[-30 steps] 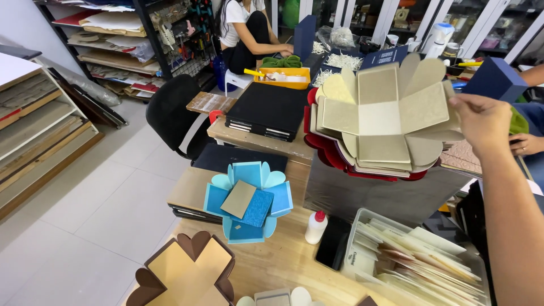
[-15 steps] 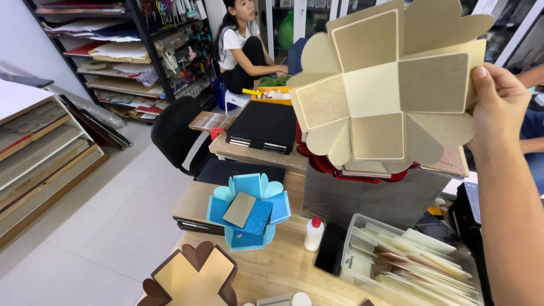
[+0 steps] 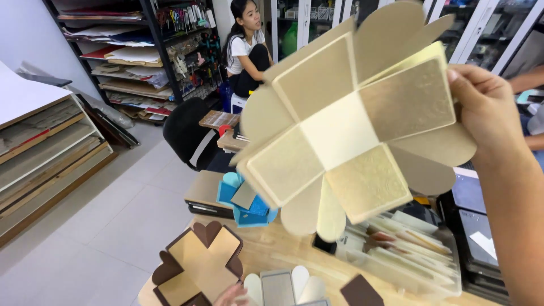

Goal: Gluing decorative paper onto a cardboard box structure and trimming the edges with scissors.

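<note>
**Holding the gold card box blank up**

Gripping the unfolded gold box blank [image 3: 345,133] by its right flap, my right hand [image 3: 484,107] lifts it above the bench's far edge, face towards me. Brown cross blank [image 3: 198,263] lies flat at the near-left corner. Left hand [image 3: 231,294] barely shows; grip unclear.

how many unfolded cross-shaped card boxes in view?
4. A gold one held up in the right hand; a blue one on the table behind it; a brown one at the near left; a pale one at the bottom edge, partly cut off. More may be hidden.
</note>
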